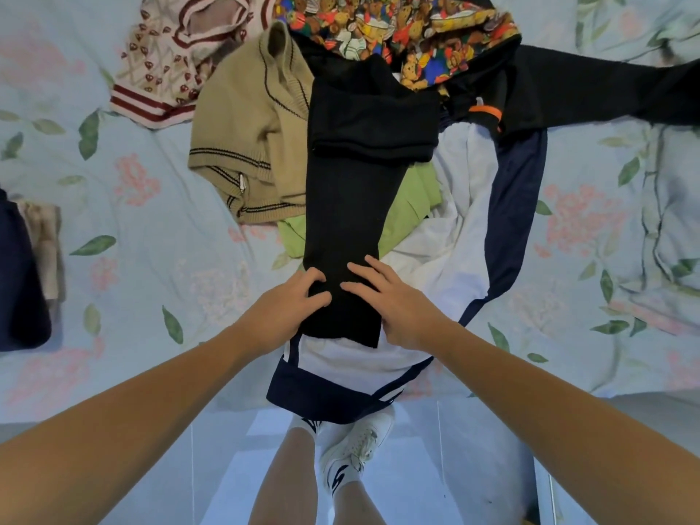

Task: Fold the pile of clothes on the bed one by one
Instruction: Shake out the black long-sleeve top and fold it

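Note:
A long black garment [352, 206] lies lengthwise over the pile, its far end folded back on itself. My left hand [288, 305] grips its near left edge with curled fingers. My right hand [386, 301] rests on its near right side, fingers spread and slightly bent over the cloth. Under it lie a white and navy garment [454, 259], a green one [416, 195] and a beige knit sweater [246, 145]. Behind are a bear-print garment [397, 28], a pink and red patterned knit [170, 58] and another black garment [587, 89].
The bed has a light blue floral sheet [151, 240]. A folded stack, dark navy over beige [26, 274], sits at the left edge. The near bed edge is just below the pile; my legs and white shoes [356, 445] stand on the floor.

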`<state>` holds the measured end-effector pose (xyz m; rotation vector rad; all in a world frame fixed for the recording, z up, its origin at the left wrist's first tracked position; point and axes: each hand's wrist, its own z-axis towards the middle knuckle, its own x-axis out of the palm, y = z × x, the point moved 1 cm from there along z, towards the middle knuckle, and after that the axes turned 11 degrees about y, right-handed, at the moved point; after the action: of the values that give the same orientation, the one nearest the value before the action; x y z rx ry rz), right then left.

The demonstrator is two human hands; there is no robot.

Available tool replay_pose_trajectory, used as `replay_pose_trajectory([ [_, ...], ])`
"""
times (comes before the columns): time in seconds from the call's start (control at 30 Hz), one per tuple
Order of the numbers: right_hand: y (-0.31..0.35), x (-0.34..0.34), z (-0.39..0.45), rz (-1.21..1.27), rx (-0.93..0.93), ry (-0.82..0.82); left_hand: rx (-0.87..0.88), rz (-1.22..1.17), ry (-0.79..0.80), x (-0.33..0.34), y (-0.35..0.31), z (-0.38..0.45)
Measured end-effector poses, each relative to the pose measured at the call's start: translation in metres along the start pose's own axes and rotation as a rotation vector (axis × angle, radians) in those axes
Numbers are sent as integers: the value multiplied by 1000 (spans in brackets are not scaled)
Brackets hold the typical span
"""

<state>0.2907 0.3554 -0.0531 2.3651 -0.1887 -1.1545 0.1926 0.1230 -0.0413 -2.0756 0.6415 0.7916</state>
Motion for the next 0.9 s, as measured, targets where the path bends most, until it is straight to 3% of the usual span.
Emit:
replay_pose_trajectory([
  [0.1,-4,4,1,69,-37,-76,50,38,-59,3,4,4],
  [0.33,-4,3,-5,310,-4,-200,17,-283,-170,-13,-3,2],
  [0.43,0,-3,1,401,60,-305,1,-290,-237,-29,-4,4],
  [0.5,4,-14,4,592,169,-432,-2,-274,-305,-44,-5,11],
  [0.6,10,-46,7,900,347,-507,-74,-580,-388,-69,-9,26],
  [0.67,6,-62,17,953,405,-576,-147,-820,-387,-83,-5,45],
  [0.8,-3,-76,44,875,600,-651,-395,-834,-443,-89,11,90],
  [0.9,7,-73,47,416,590,-754,-483,-749,-471,-85,13,104],
])
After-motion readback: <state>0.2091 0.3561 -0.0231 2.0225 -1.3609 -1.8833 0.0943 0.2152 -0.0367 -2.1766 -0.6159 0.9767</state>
